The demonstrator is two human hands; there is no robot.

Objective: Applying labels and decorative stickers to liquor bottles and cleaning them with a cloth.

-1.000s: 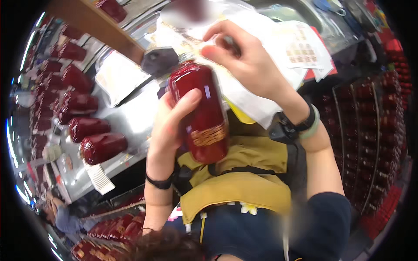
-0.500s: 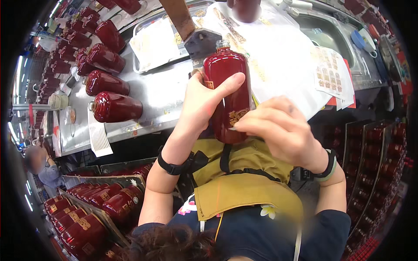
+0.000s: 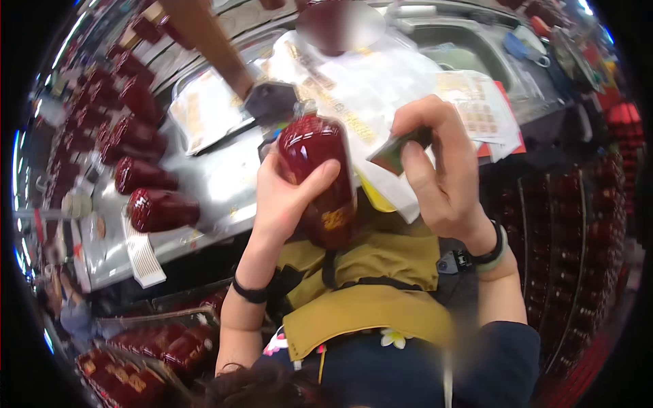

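Note:
My left hand [image 3: 280, 197] is wrapped round a glossy dark red bottle [image 3: 314, 146], thumb across its front. The bottle tilts a little, its clear glass neck up and its base near my mustard apron [image 3: 367, 309]. A gold decal [image 3: 335, 219] shows on its lower part. To the right of the bottle and apart from it, my right hand [image 3: 445, 170] pinches a small flat dark green scraper [image 3: 391, 155] between thumb and fingers. Motion blurs the scraper, so its exact shape is unclear.
Red bottles [image 3: 163, 209] lie along the metal bench at left. White paper, decal sheets [image 3: 469, 102] and a sink [image 3: 466, 51] stand beyond my hands. A wooden post [image 3: 211, 47] rises behind the bottle. Crated bottles fill the lower left [image 3: 160, 340] and right [image 3: 561, 231].
My right hand has lifted off the bottle's gold decal and moved up and right, bringing the scraper into sight. The left hand still grips the bottle. The whole view has shifted.

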